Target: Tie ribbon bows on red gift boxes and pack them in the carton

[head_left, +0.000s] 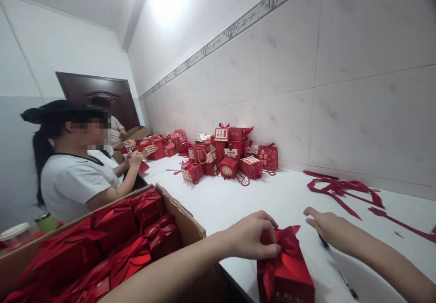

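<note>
A red gift box [295, 275] with a satin ribbon bow [288, 244] on its top stands at the table's near edge. My left hand [254, 235] pinches the ribbon at the bow's left side, thumb and fingers closed on it. To the right of the box, apart from it, my right hand [329, 228] is held over the table with its fingers stretched out and nothing in them. Beneath that hand and wrist lies a thin metal tool with a dark end [349, 285], partly hidden; its kind cannot be made out.
Loose red ribbons [340, 189] lie along the wall at right. Several finished-looking red boxes [228, 166] are stacked farther back. At left, a cardboard carton [180, 216] holds ribboned red boxes. Beyond it a co-worker [68, 171] handles red pieces.
</note>
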A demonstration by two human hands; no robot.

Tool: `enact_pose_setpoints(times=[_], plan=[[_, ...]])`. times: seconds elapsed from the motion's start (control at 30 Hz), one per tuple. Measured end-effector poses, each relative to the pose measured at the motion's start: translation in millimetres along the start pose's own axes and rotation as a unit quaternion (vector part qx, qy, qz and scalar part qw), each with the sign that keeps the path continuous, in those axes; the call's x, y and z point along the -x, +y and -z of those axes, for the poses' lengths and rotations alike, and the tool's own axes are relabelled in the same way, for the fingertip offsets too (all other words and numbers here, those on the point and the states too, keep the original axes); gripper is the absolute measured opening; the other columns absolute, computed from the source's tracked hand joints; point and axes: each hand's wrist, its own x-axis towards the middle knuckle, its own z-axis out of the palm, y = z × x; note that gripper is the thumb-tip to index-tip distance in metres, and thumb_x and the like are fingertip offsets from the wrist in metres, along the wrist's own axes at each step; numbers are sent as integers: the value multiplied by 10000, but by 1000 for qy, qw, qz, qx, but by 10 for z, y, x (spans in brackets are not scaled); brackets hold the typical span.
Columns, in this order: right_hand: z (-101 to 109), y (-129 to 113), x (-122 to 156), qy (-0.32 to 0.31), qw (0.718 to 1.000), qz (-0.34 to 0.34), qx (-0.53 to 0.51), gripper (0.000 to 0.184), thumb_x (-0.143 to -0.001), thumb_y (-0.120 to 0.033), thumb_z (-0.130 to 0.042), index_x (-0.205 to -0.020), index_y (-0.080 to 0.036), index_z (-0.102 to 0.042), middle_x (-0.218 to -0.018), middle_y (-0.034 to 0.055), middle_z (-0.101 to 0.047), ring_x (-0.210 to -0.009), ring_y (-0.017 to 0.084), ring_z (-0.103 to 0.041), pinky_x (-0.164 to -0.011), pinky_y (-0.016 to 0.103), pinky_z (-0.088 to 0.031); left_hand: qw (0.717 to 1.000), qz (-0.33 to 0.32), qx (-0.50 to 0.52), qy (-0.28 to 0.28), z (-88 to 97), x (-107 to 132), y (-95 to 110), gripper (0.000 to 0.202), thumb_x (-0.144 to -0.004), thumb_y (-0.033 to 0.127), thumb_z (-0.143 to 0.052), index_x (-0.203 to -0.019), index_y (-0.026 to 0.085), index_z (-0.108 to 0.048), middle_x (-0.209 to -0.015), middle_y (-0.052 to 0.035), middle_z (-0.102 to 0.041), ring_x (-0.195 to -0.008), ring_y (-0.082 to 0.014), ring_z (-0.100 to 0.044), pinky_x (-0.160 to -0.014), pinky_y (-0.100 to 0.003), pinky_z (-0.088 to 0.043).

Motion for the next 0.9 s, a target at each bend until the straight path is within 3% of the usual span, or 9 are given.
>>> enact_pose_setpoints(times=[0.1, 0.23, 0.3, 0.53, 0.73, 0.9], plan=[[150, -343, -45, -191, 971, -78, -119, 379, -877, -436, -356, -620, -200, -506, -610, 65, -601, -547, 205, -564, -529, 306, -397, 1000, -14, 1, 13, -15, -3, 11, 153, -669, 308, -624, -671, 169, -559, -1050, -105, -548, -968, -198, -552, -896, -304, -426], [194, -550, -51, -279, 930, -107, -215, 483, -866, -559, -306, -615, -184, -479, -567, 51, -588, -557, 183, -534, -552, 275, -380, 1000, -15, -1, 8, -15, 7, 36, 135, -682, 285, -619, -681, 164, -559, -1038, -96, -550, -978, -189, -550, -895, -293, -428], [166, -527, -57, -281, 927, -104, -227, 463, -862, -546, -318, -640, -178, -493, -578, 45, -590, -564, 175, -527, -536, 262, -363, 1000, -20, -15, 10, -19, 16, 37, 129, -696, 277, -609, -687, 158, -560, -1027, -88, -551, -983, -183, -549, -895, -283, -428], [247, -544, -84, -224, 963, -4, -149, 374, -857, -390, -355, -559, -179, -437, -594, 36, -590, -545, 151, -500, -525, 253, -341, 997, -34, -69, 26, -37, 27, 40, 135, -689, 270, -625, -697, 153, -559, -1031, -88, -556, -957, -181, -551, -874, -272, -438], [411, -650, -71, -229, 964, -35, -129, 342, -854, -399, -412, -630, -162, -512, -626, 26, -616, -545, 139, -515, -511, 239, -345, 997, -13, -74, 17, 17, -2, 110, 150, -752, 293, -582, -696, 162, -533, -1083, -84, -536, -977, -188, -530, -875, -313, -425], [425, -625, -100, -229, 966, -16, -120, 250, -836, -321, -474, -664, -156, -548, -641, 5, -617, -551, 117, -522, -493, 217, -345, 997, -19, -77, 6, 53, -40, 98, 147, -782, 271, -540, -680, 172, -502, -1074, -55, -518, -979, -173, -515, -871, -319, -413]])
